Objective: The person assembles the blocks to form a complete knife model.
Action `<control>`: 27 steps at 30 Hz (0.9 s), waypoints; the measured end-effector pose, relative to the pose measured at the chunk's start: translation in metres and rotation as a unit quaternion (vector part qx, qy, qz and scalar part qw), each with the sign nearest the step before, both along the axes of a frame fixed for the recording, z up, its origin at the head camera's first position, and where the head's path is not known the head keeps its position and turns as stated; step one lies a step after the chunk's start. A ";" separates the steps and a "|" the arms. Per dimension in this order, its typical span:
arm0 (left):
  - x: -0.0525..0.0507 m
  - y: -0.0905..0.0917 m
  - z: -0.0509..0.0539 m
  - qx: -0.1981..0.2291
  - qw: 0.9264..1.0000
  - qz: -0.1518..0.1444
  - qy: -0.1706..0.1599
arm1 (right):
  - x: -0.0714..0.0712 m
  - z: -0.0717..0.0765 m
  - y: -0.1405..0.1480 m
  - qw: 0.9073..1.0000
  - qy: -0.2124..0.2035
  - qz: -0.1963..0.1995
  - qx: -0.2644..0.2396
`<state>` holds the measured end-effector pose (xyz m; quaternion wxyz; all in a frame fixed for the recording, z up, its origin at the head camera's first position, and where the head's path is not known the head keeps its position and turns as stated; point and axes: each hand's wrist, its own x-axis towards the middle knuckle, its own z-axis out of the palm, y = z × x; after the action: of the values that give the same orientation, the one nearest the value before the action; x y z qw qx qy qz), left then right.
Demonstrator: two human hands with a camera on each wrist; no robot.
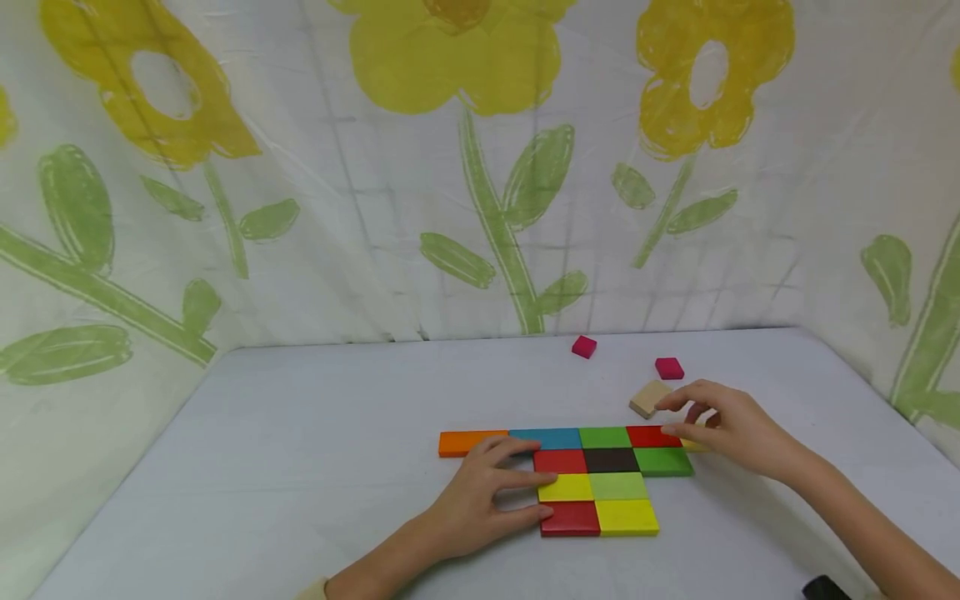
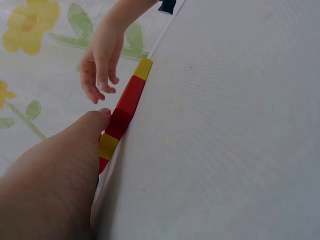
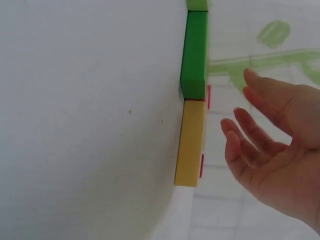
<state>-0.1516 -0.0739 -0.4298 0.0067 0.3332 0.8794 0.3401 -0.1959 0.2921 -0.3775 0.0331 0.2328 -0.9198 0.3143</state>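
Observation:
Flat coloured blocks lie edge to edge in stacked rows on the table. Along the top row run an orange block (image 1: 472, 444), a blue block (image 1: 551, 439), a green block (image 1: 604, 437), a red block (image 1: 647, 436) and a pale yellow block (image 3: 190, 145). A dark brown block (image 1: 611, 460) sits in the second row; a yellow block (image 1: 628, 517) ends the bottom one. My left hand (image 1: 480, 502) rests its spread fingertips along the rows' left side. Over the top row's right end, my right hand (image 1: 731, 425) hovers with loosely bent fingers and nothing between them.
A plain wooden block (image 1: 649, 400) lies behind the rows, by the right fingertips. Farther back are two small crimson blocks, one (image 1: 584, 347) near the table's rear edge and another (image 1: 669, 368) to its right. A flower-patterned curtain (image 1: 375, 208) hangs behind the white table (image 1: 262, 467).

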 end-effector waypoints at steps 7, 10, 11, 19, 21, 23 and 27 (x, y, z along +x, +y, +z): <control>0.000 0.000 0.000 -0.001 1.000 0.000 0.001 | -0.020 0.003 0.000 1.000 -0.008 0.002 0.008; 0.000 0.000 0.000 0.001 1.000 -0.001 0.002 | -0.029 0.003 0.001 1.000 -0.027 0.005 0.009; 0.000 0.000 0.000 0.001 1.000 -0.001 0.002 | -0.032 0.003 0.001 0.999 -0.037 0.007 0.008; 0.000 -0.001 0.000 0.004 1.000 -0.001 0.001 | -0.056 -0.001 0.006 0.994 -0.098 0.052 0.008; 0.000 -0.001 0.000 0.005 1.000 -0.001 0.002 | -0.059 -0.002 0.007 0.992 -0.108 0.058 0.011; 0.000 -0.001 0.000 0.006 1.000 -0.001 0.001 | -0.062 -0.003 0.008 0.991 -0.118 0.059 0.014; 0.000 0.000 -0.001 0.003 1.000 0.000 0.000 | -0.064 -0.004 0.009 0.990 -0.129 0.055 0.016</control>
<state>-0.1516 -0.0742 -0.4303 0.0056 0.3330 0.8782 0.3431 -0.2600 0.3014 -0.3812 -0.1066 0.2408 -0.9071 0.3284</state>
